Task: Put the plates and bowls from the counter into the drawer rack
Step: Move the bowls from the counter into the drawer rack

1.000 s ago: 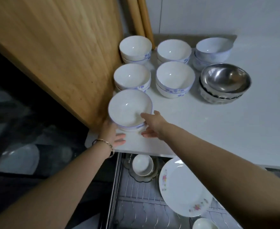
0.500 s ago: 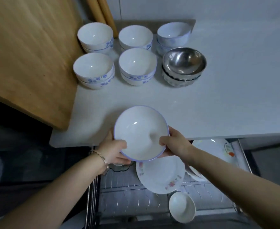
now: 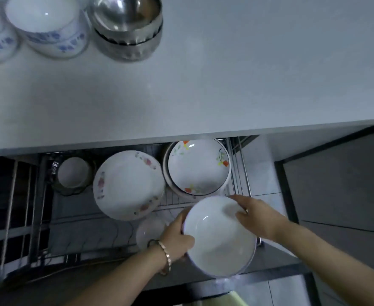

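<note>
Two hands: left hand [image 3: 177, 241] and right hand [image 3: 256, 217] grip opposite rims of the bowl [image 3: 219, 239] | bowl held over the drawer rack [image 3: 89, 230], front right corner | landing spot judged straight below.

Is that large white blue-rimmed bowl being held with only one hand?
No: the left hand and the right hand both hold the large white blue-rimmed bowl, one on each side, above the wire drawer rack.
</note>
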Demonstrator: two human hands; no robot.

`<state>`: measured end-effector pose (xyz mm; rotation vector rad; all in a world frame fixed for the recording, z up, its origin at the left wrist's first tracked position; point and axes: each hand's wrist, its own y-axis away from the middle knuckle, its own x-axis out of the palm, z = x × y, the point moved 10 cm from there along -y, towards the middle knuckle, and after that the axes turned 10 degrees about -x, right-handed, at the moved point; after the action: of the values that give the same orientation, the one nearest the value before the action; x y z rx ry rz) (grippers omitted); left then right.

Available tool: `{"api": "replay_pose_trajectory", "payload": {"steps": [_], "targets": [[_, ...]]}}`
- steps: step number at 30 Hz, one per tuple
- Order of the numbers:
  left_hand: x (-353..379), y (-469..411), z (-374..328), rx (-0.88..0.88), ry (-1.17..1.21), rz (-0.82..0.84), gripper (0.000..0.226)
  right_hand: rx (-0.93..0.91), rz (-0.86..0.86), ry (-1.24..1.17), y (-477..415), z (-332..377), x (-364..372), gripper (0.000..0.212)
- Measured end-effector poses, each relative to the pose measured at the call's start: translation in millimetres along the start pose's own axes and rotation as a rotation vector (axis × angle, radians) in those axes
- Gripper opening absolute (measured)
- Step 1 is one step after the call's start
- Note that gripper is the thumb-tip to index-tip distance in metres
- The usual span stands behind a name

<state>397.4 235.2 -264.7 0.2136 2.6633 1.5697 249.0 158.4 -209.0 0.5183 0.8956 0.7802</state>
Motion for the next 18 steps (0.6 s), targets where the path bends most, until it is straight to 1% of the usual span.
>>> {"api": "replay_pose_trajectory", "payload": {"steps": [2, 4, 9, 12, 15, 18], "targets": [[22, -20, 23, -0.066, 0.031, -0.008, 0.085, 0.015, 0.027, 0.082, -9, -25, 10, 0.053], [35, -36, 36, -0.127, -0.004, -0.031, 0.087, 0.030, 0.031, 0.129, -21, -44, 18, 0.053], [49, -77, 49, -0.217, -0.147, -0.125, 0.071, 0.067, -0.002, 0.185, -57, -85, 38, 0.057], [49, -100, 52, -0.241, -0.179, -0.179, 0.063, 0.092, -0.036, 0.187, -75, -102, 42, 0.059], [55, -124, 58, -0.247, -0.206, -0.180, 0.062, 0.110, -0.064, 0.206, -90, -114, 43, 0.061], [62, -141, 71, -0.312, -0.230, -0.161, 0.060, 0.130, -0.070, 0.235, -102, -122, 48, 0.057]]}}
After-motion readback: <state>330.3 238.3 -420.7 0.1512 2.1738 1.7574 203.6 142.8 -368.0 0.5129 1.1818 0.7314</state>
